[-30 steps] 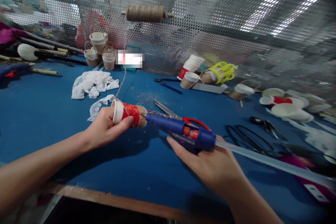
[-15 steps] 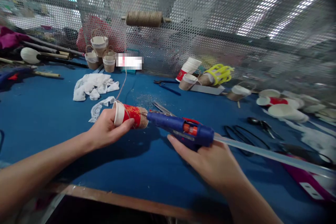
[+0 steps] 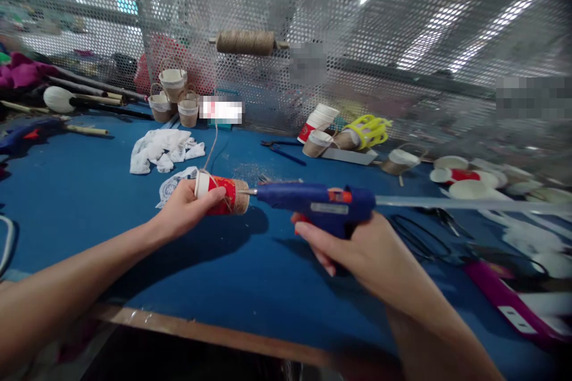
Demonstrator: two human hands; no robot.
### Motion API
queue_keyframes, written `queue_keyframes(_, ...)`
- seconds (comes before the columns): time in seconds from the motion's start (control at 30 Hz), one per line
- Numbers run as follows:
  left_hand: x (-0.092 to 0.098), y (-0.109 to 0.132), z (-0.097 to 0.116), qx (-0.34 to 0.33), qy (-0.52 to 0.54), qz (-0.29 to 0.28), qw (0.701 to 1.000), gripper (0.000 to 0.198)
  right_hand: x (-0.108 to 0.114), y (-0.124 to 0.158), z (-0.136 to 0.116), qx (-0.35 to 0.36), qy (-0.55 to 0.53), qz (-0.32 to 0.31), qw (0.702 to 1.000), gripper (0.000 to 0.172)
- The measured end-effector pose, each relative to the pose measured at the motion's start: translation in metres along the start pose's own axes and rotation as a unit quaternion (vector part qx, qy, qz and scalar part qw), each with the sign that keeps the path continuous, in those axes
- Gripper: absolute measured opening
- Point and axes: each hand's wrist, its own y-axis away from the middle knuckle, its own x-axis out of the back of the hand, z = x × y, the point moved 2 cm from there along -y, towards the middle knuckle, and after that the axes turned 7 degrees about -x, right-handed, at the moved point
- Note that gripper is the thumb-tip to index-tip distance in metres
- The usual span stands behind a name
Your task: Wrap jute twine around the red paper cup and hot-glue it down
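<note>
My left hand (image 3: 185, 209) is closed around a red and white paper cup (image 3: 215, 202) lying on its side, its rim to the left. Twine (image 3: 242, 197) is wound about the base end of the cup. A strand (image 3: 211, 152) runs from the cup up toward the twine spool (image 3: 245, 42). My right hand (image 3: 353, 247) grips a blue hot glue gun (image 3: 317, 202) with a long clear glue stick (image 3: 429, 202) out of its back. The metal nozzle (image 3: 248, 191) is at the twine-wrapped end; whether it touches I cannot tell.
White lace (image 3: 165, 149) lies left of centre, with twine-covered little buckets (image 3: 173, 86) behind it. Pliers (image 3: 286, 153) lie further back, near stacked cups (image 3: 319, 122). On the right are more cups (image 3: 456, 175), black cord (image 3: 422, 238) and a purple power strip (image 3: 496, 297). Perforated metal mesh (image 3: 357, 53) stands behind.
The glue gun has turned from sloping down to the right to nearly level, its nozzle still near the cup's base end. The left hand keeps its hold on the cup.
</note>
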Motion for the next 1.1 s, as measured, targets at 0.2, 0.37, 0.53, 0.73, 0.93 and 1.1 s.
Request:
queue_keyframes(0.2, 0.001, -0.001, -0.007, 0.012, 0.035, 0.023, 0.999, 0.023, 0.026, -0.038, 0.016, -0.033, -0.146, 0.068, 0.986, 0.034)
queue_keyframes(0.37, 0.0, 0.0, -0.007, 0.001, 0.023, 0.001, 1.0, 0.024, 0.042, -0.09, 0.038, -0.107, -0.079, 0.127, 0.983, 0.032)
queue_keyframes(0.53, -0.002, 0.004, -0.002, -0.019, -0.027, -0.024, 0.999, 0.028, 0.039, -0.132, 0.07, -0.159, 0.021, 0.149, 0.976, 0.037)
queue_keyframes(0.73, -0.005, 0.009, -0.001, -0.058, -0.111, -0.078, 0.989, 0.025, 0.034, -0.147, 0.077, -0.171, 0.193, 0.179, 0.95, 0.042)
queue_keyframes(0.93, -0.01, 0.015, 0.008, -0.132, -0.185, -0.132, 0.965, 0.026, 0.011, -0.116, 0.027, -0.065, 0.243, 0.138, 0.958, 0.033)
queue_keyframes(1.1, -0.015, 0.02, 0.015, -0.188, -0.204, -0.215, 0.936, 0.027, -0.041, -0.085, -0.017, 0.078, 0.05, -0.201, 0.975, 0.062)
